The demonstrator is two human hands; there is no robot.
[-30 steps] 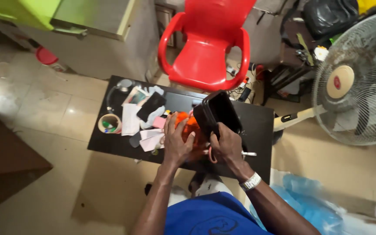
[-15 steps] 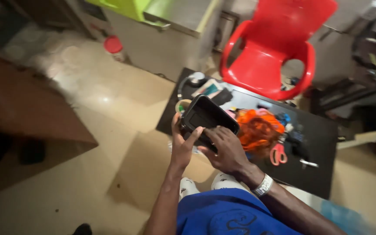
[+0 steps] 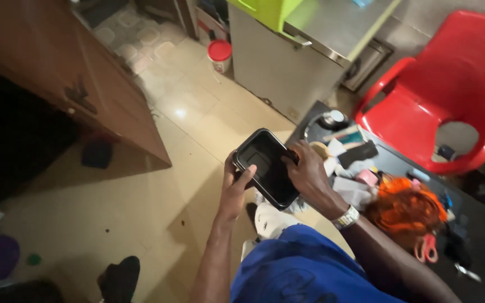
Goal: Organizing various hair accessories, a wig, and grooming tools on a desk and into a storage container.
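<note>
Since the earlier frames, the black rectangular plastic container (image 3: 266, 166) is moving away from the low black table (image 3: 478, 224) and is now sitting over the beige tiled floor (image 3: 158, 185), to the left of the table's near corner. The view is also swinging left, bringing a brown wooden cabinet (image 3: 79, 84) into the frame.

The left hand (image 3: 237, 182) is gripping the container at its near left edge, with the thumb hooked over the rim and the fingers closed underneath. The right hand (image 3: 308, 171) is clamping the container's right rim, with the fingers curled over the edge into the open cavity. The container is being held tilted, with its opening facing the camera.

On the table, an orange mesh bundle (image 3: 405, 209) is lying near the right forearm, with red-handled scissors (image 3: 426, 248) just beside it. Papers and small packets (image 3: 349, 168) are lying behind the right hand. A red plastic armchair (image 3: 450, 95) is standing beyond the table. A grey chest freezer (image 3: 304, 50) is standing left of the chair.
</note>
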